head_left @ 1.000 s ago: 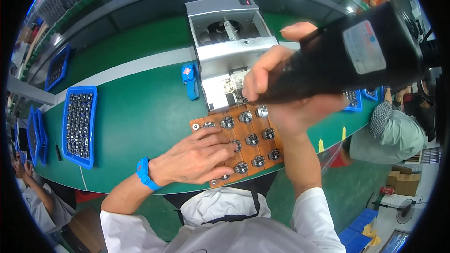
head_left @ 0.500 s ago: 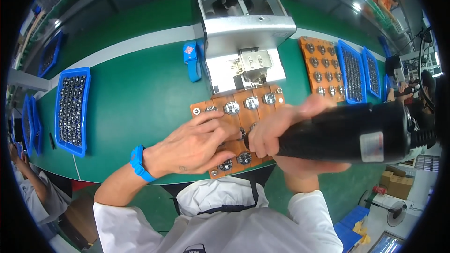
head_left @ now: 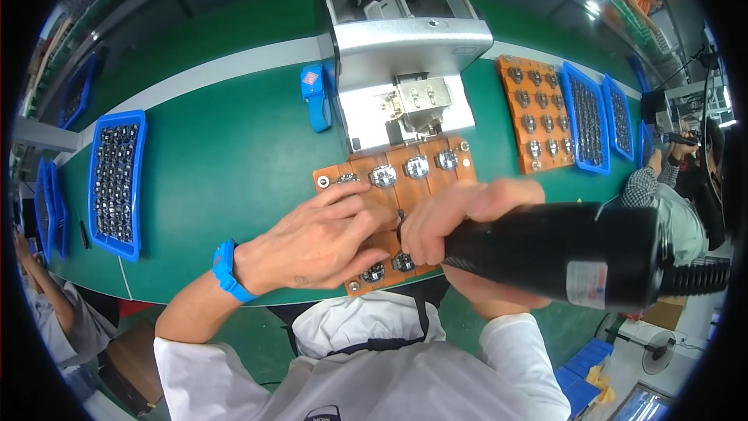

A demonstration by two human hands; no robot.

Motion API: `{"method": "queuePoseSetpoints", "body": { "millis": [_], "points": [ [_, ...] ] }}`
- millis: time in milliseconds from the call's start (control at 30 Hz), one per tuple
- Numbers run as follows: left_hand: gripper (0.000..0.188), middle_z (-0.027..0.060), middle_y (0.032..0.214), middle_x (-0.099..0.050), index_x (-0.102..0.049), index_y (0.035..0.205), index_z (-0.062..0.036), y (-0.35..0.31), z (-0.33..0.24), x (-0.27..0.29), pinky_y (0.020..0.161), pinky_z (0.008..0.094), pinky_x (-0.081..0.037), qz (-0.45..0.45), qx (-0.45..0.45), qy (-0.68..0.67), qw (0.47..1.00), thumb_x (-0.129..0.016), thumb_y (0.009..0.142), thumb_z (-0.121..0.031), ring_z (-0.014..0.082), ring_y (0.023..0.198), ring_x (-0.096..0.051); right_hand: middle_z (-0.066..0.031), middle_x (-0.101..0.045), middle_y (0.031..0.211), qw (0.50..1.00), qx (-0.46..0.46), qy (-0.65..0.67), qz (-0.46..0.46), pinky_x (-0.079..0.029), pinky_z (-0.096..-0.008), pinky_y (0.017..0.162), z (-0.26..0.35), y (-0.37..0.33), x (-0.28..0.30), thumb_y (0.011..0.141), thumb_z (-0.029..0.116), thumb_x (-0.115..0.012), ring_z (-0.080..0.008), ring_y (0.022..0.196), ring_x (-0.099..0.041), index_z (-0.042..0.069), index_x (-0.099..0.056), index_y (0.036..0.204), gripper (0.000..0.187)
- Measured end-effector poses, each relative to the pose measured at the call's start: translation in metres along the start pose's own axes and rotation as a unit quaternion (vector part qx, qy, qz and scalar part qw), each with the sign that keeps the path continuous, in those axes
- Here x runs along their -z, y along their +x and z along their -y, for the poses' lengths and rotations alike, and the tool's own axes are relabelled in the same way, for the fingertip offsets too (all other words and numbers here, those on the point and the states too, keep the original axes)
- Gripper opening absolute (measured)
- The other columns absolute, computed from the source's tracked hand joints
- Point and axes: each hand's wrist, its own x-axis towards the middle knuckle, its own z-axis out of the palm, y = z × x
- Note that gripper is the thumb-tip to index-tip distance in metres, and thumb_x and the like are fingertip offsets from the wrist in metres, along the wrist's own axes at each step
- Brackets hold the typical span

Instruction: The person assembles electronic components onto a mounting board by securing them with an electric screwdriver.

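Note:
My right hand is wrapped around a thick black electric screwdriver, which lies nearly level with its cord end to the right. Its narrow end points at the middle of an orange-brown fixture board; the bit's tip is largely hidden by my fingers. On the board sit several small round clear-and-black parts, such as this round part in the far row. My left hand rests palm down over the board's left side, thumb apart from the curved fingers, fingertips beside the screwdriver's end. A blue wrist strap circles my left wrist.
Beyond the board stands a silver machine, a loose blue strap beside it. A second loaded board and a blue tray lie right; another blue tray lies left. Co-workers sit at both sides.
The screwdriver's rear end has dropped toward me and slightly left, and my right hand has shifted a little left with it. My left hand stays nearly in place on the board.

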Motion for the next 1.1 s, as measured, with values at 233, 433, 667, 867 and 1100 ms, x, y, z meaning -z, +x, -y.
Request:
{"method": "queuePoseSetpoints", "body": {
  "millis": [233, 433, 667, 867, 1100],
  "points": [
    [0.03, 0.0141, 0.107, -0.065, -0.052, 0.106, 0.0022, 0.0, -0.002, 0.003, 0.108, 0.0467, -0.04, 0.013, 0.003, -0.003, 1.0, -0.066, 0.088, -0.017, 0.0301, 0.096, -0.063, -0.0197, -0.06, 0.074, 1.0, -0.017, 0.014, 0.014, -0.048, -0.0442, 0.061, 0.001, -0.004, -0.001, 0.087, 0.062, -0.058, -0.0301, 0.059, -0.057, 0.006, -0.038, 0.135, 0.077],
    [0.031, 0.0127, 0.108, -0.065, -0.052, 0.109, 0.002, 0.0, -0.001, 0.002, 0.107, 0.0467, -0.041, 0.019, 0.006, -0.003, 1.0, -0.066, 0.089, -0.016, 0.0295, 0.097, -0.063, -0.016, -0.058, 0.075, 0.994, 0.109, -0.004, 0.017, -0.051, -0.0416, 0.059, 0.003, 0.012, -0.003, 0.093, 0.066, -0.047, -0.0271, 0.061, -0.058, 0.005, -0.027, 0.145, 0.083],
    [0.032, 0.0122, 0.109, -0.066, -0.052, 0.11, 0.0015, 0.0, 0.0, -0.001, 0.107, 0.0471, -0.041, 0.011, 0.012, -0.009, 1.0, -0.066, 0.089, -0.018, 0.0343, 0.102, -0.061, -0.0123, -0.054, 0.07, 0.975, 0.215, 0.025, -0.053, -0.051, -0.0375, 0.051, -0.008, 0.023, 0.003, 0.083, 0.083, -0.039, -0.0229, 0.05, -0.054, 0.01, -0.019, 0.147, 0.1],
    [0.034, 0.0133, 0.11, -0.065, -0.053, 0.111, 0.0013, -0.001, 0.0, -0.001, 0.106, 0.0473, -0.04, 0.012, 0.016, 0.0, 1.0, -0.067, 0.087, -0.019, 0.0365, 0.105, -0.059, -0.0131, -0.055, 0.069, 0.987, 0.072, -0.117, -0.087, -0.049, -0.0378, 0.052, -0.009, 0.018, 0.001, 0.078, 0.087, -0.041, -0.0235, 0.051, -0.054, 0.009, -0.023, 0.144, 0.104],
    [0.035, 0.0133, 0.11, -0.065, -0.053, 0.111, 0.0012, -0.003, 0.001, -0.003, 0.106, 0.0469, -0.04, 0.01, 0.013, -0.002, 1.0, -0.068, 0.086, -0.018, 0.0361, 0.106, -0.059, -0.0131, -0.055, 0.068, 0.992, 0.055, -0.08, -0.079, -0.05, -0.0374, 0.055, -0.015, 0.019, 0.002, 0.077, 0.088, -0.041, -0.0248, 0.053, -0.056, 0.008, -0.028, 0.138, 0.101]
  ]
}}
